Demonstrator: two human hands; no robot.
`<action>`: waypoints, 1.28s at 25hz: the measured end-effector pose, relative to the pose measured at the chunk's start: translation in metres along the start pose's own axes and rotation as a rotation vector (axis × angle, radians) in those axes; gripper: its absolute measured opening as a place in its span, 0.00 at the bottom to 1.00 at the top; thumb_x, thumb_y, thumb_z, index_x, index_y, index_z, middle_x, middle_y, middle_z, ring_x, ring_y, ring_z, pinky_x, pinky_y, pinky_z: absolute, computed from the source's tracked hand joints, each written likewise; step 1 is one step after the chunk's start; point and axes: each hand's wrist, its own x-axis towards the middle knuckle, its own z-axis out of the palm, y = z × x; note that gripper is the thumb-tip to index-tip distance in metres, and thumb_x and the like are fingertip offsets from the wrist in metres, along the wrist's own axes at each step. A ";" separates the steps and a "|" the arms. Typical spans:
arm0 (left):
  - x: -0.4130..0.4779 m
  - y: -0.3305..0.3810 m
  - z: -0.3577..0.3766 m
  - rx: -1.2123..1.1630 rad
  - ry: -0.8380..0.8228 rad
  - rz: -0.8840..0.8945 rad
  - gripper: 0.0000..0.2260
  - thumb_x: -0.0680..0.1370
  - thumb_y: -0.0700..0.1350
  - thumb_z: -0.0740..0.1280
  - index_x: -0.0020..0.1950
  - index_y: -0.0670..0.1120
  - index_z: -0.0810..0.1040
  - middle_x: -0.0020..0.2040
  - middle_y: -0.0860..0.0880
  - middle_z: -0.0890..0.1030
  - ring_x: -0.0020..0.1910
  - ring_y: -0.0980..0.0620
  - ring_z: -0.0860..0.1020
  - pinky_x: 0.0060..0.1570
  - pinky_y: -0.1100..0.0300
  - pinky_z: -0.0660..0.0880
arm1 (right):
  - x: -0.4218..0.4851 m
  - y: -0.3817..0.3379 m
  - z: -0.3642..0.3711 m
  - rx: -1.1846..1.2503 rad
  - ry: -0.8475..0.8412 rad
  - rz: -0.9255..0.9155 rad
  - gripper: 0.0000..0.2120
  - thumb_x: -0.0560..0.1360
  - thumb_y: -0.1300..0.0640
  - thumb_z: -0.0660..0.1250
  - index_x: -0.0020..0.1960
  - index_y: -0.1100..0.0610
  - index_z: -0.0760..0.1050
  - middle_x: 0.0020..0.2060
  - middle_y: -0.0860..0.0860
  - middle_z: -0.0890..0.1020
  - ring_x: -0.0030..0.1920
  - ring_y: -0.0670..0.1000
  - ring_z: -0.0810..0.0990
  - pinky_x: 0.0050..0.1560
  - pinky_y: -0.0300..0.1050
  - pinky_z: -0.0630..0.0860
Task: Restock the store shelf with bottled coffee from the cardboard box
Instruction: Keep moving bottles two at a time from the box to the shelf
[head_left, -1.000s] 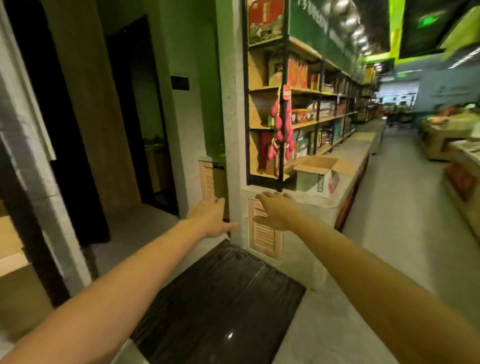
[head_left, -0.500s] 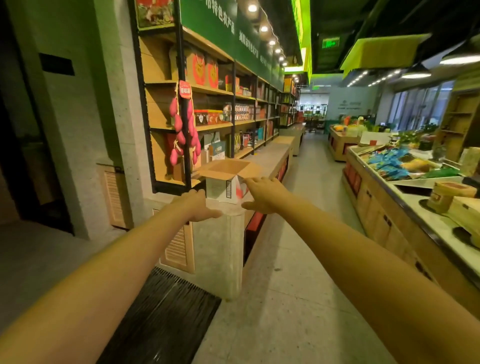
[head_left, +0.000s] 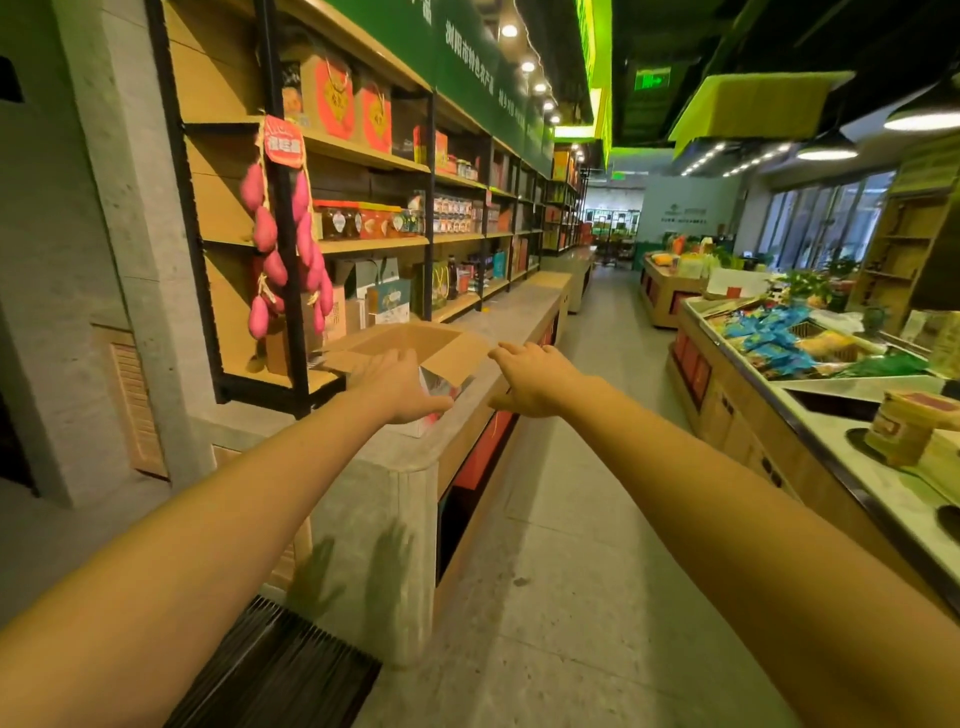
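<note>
Two hands have closed in: left hand (head_left: 402, 387) and right hand (head_left: 535, 382), fingers (head_left: 511, 352) loosely spread and empty, at the cardboard box (head_left: 410, 340); unloading can start.

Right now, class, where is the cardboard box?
In the head view, left of centre: the open cardboard box sits on the grey counter in front of the shelf, just beyond the left hand.
</note>
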 end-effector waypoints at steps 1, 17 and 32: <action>0.030 0.002 0.005 0.002 -0.010 0.007 0.39 0.69 0.68 0.64 0.71 0.44 0.64 0.69 0.42 0.69 0.65 0.43 0.70 0.62 0.48 0.70 | 0.025 0.015 0.005 0.012 -0.006 0.005 0.33 0.76 0.44 0.62 0.74 0.58 0.56 0.74 0.55 0.60 0.72 0.59 0.62 0.70 0.57 0.61; 0.432 0.027 0.136 0.048 -0.021 -0.236 0.37 0.72 0.63 0.65 0.73 0.44 0.60 0.70 0.42 0.68 0.68 0.42 0.67 0.67 0.46 0.65 | 0.412 0.219 0.134 0.089 0.025 -0.185 0.34 0.76 0.43 0.61 0.75 0.58 0.55 0.75 0.55 0.59 0.73 0.59 0.61 0.71 0.56 0.60; 0.647 -0.041 0.238 -0.009 0.206 -0.875 0.31 0.72 0.58 0.69 0.69 0.44 0.65 0.65 0.43 0.72 0.64 0.43 0.71 0.64 0.46 0.70 | 0.742 0.245 0.225 0.252 0.071 -0.693 0.28 0.75 0.45 0.64 0.71 0.53 0.62 0.69 0.53 0.69 0.68 0.56 0.69 0.68 0.57 0.65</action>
